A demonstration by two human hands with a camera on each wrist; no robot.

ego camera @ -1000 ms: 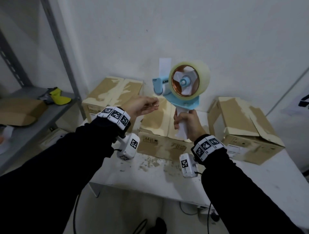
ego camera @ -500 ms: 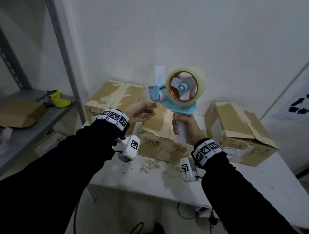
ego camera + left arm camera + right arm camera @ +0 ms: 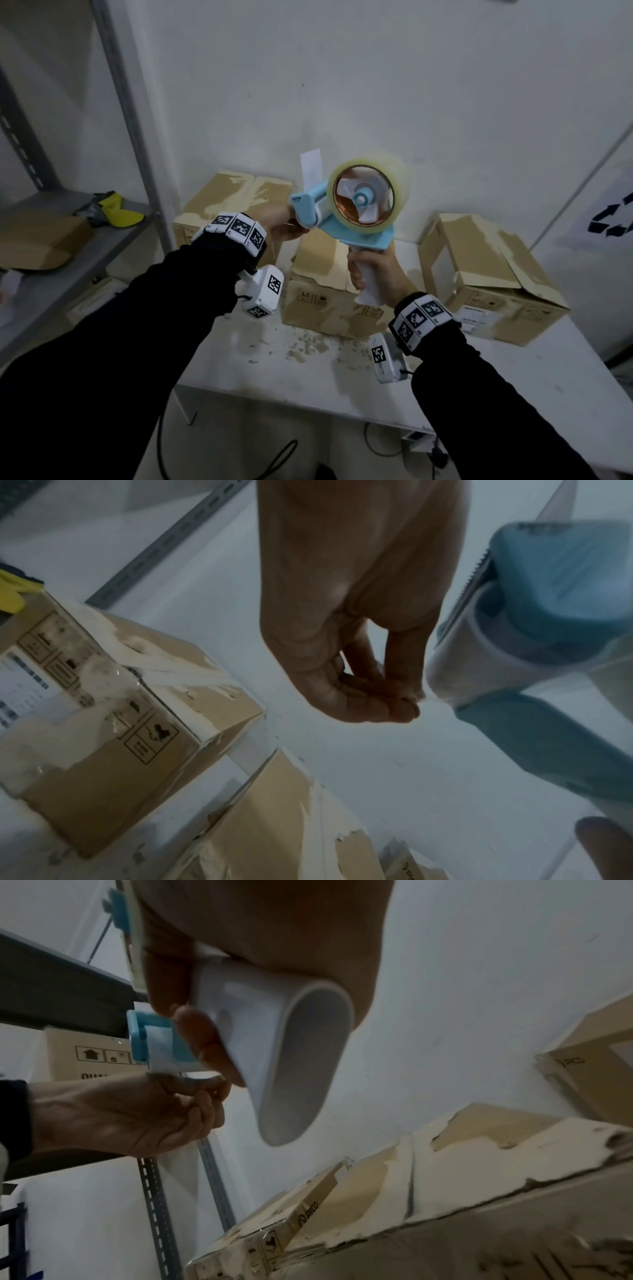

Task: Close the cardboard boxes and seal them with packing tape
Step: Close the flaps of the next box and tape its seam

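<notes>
A light-blue tape dispenser (image 3: 346, 222) with a clear tape roll (image 3: 368, 195) is held up above the table. My right hand (image 3: 363, 274) grips its white handle (image 3: 274, 1042). My left hand (image 3: 298, 228) is at the dispenser's front roller (image 3: 479, 669), thumb and fingertips pinched on the clear tape end (image 3: 192, 1080). Three cardboard boxes with torn, peeled tops sit below: a left box (image 3: 233, 198), a middle box (image 3: 318, 270) under the dispenser, and a right box (image 3: 486, 274) with a slightly raised flap.
The boxes stand on a white table (image 3: 342, 377) against a white wall. A grey metal shelf (image 3: 113, 240) at the left holds flat cardboard (image 3: 41, 236) and a yellow object (image 3: 120, 212). Cables lie on the floor under the table.
My left hand went from hovering open beside the dispenser to pinching at its front roller. The right hand keeps its grip on the handle.
</notes>
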